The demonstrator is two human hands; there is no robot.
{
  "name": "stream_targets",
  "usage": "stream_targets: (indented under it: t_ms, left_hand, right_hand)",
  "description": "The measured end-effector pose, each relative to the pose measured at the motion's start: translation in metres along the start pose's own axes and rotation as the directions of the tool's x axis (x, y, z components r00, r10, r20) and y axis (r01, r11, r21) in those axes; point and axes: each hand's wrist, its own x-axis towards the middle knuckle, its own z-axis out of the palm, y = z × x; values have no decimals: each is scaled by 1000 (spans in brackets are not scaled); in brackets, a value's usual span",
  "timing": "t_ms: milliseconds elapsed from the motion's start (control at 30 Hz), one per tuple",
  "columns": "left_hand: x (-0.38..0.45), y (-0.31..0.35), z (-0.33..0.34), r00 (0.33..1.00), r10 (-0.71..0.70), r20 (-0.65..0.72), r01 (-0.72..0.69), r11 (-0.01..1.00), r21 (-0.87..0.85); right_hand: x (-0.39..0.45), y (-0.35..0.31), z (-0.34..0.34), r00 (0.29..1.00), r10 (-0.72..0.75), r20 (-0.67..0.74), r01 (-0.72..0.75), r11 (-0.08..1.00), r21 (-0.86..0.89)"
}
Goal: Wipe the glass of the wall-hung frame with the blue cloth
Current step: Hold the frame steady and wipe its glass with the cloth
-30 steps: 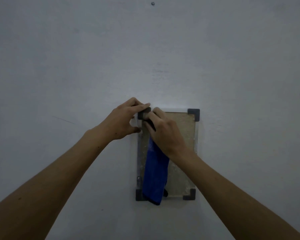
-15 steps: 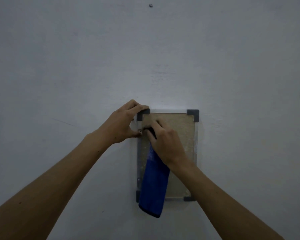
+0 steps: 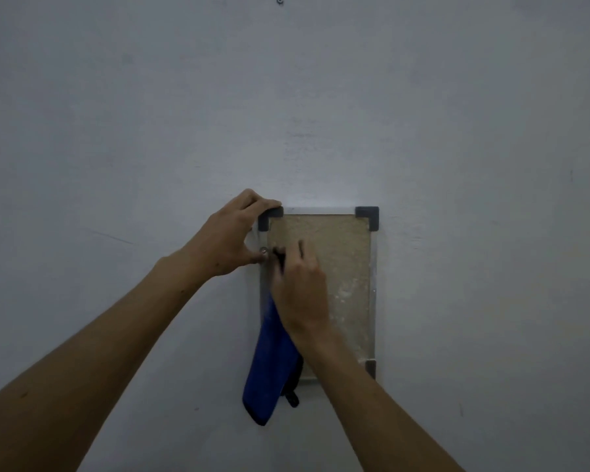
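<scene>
A small upright frame (image 3: 344, 267) with dark corner pieces and a beige, speckled panel behind glass hangs on the wall. My left hand (image 3: 230, 238) grips its top-left corner and left edge. My right hand (image 3: 300, 291) presses the blue cloth (image 3: 269, 373) against the left part of the glass, a little below the top. The rest of the cloth hangs down from under my palm, past the frame's bottom-left corner, which it hides. The fingertips of my right hand are blurred.
The frame hangs on a plain grey-white wall (image 3: 457, 131). A small screw or nail head (image 3: 280, 1) sits in the wall high above the frame. A faint scratch (image 3: 106, 235) marks the wall to the left.
My right hand has slid down the glass from the top-left corner, and the hanging cloth has dropped lower with it. My left hand stays on the corner.
</scene>
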Motion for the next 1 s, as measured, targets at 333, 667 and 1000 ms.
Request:
stream_targets:
  t_ms: [333, 667, 1000]
  left_hand:
    - [0, 0, 2, 1000, -8, 0, 8, 1000, 16]
    - [0, 5, 2, 1000, -23, -14, 23, 999, 39]
    - [0, 10, 1, 999, -39, -15, 40, 997, 66]
  right_hand:
    - [-2, 15, -8, 986, 117, -119, -113, 993, 45]
    - [-2, 28, -15, 944, 262, -199, -243, 963, 114]
    - [0, 29, -19, 956, 216, -198, -204, 976, 80]
